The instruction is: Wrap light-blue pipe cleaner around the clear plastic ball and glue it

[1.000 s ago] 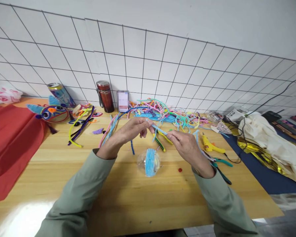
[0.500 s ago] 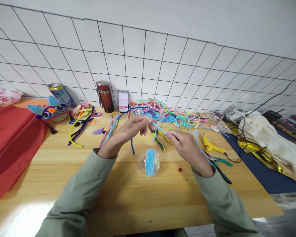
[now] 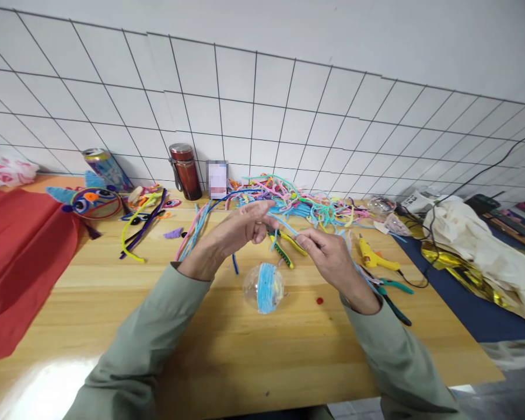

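A light blue pipe cleaner [image 3: 286,224] stretches between my hands, above the table and slightly bowed. My right hand [image 3: 328,256] pinches it between thumb and forefinger. At its other end, the curled fingers of my left hand [image 3: 245,227] are closed on it, with the thumb raised; the exact contact is partly hidden. Below and between my hands sits a clear plastic ball [image 3: 251,289] with a light blue band [image 3: 268,287] round its middle. Yellow-and-green pliers [image 3: 284,254] lie just behind the ball, under the pipe cleaner.
A tangled heap of coloured pipe cleaners [image 3: 306,201] lies along the wall, beside a phone [image 3: 217,179] and a red flask [image 3: 185,172]. To the right are a yellow glue gun [image 3: 376,256] and teal-handled pliers [image 3: 394,300]. Red cloth [image 3: 21,262] covers the left side.
My left thumb has lifted off the pipe cleaner and the left hand has turned slightly. The pipe cleaner now bows a little more. My right hand has barely moved.
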